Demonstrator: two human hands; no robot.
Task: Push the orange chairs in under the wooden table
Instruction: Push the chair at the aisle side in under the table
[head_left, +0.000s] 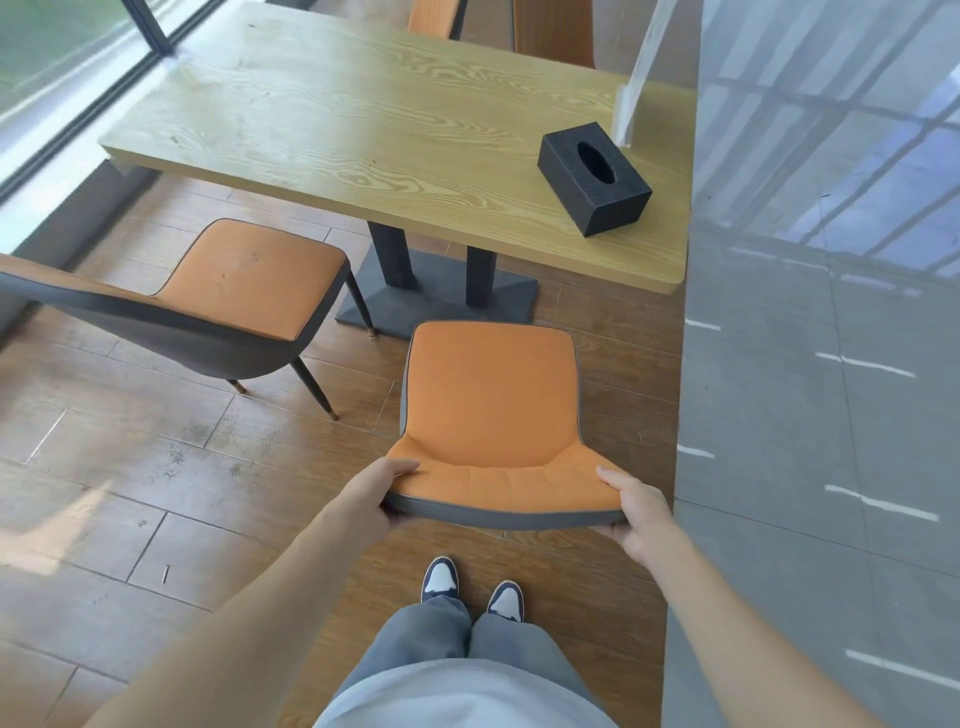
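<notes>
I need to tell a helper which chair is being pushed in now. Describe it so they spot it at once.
Find the wooden table. The chair stands at its near edge beside the grey wall. Unlike the other near-side chair, both hands hold its backrest.

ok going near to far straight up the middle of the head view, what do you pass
shoes → hands, left hand and right hand, gripping the near chair's backrest → its orange seat → table base → wooden table → far chairs

Bare floor (524, 312) separates near chair (491, 395) from table pedestal (441, 291); wall (810, 415) close right.
</notes>
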